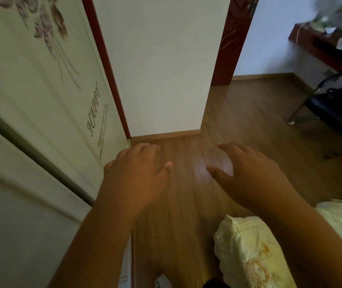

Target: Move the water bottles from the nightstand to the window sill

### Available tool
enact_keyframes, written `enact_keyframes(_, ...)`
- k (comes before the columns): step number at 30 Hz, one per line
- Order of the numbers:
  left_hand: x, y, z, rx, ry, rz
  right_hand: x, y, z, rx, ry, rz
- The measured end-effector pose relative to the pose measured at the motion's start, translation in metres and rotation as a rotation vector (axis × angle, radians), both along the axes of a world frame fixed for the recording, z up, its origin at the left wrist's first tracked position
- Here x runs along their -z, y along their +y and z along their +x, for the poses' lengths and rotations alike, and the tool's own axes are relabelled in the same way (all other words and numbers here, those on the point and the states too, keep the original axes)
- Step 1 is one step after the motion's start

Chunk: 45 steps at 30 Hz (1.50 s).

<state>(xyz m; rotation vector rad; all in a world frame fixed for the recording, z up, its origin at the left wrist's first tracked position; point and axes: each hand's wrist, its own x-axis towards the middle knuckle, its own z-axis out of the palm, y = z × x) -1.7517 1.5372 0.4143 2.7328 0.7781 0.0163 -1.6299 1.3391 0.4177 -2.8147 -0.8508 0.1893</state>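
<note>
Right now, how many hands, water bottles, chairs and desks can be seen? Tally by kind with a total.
Hands: 2, the left hand and the right hand, both empty with fingers spread.
Water bottles: 0 in view.
Chairs: 1, the black chair at far right.
Desks: 1, the red-brown desk above it.
Total: 4

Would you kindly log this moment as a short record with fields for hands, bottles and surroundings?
left hand: held out over the wooden floor, palm down, holding nothing
right hand: the same, fingers spread
water bottles: none in view
left side: wardrobe door with flower print
lower right: pale yellow bedding
upper right: red-brown desk, dark chair
</note>
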Motion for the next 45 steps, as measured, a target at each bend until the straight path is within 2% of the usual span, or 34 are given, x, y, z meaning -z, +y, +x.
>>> enact_keyframes(11,0.006,0.054,0.075,-0.050,0.032,0.023,0.013,0.067,0.084,-0.049,0.059,0.062)
enact_keyframes(17,-0.013,0.079,0.151,-0.060,-0.001,0.110,0.002,0.100,0.170,-0.085,0.034,0.132)
enact_keyframes(26,-0.026,0.089,0.270,-0.036,-0.018,0.083,-0.016,0.114,0.282,-0.062,0.031,0.153)
enact_keyframes(37,-0.013,0.107,0.387,0.106,0.011,0.078,-0.017,0.118,0.362,0.103,0.036,0.084)
enact_keyframes(45,-0.009,0.169,0.472,0.251,0.017,0.074,-0.017,0.166,0.418,0.276,0.044,0.018)
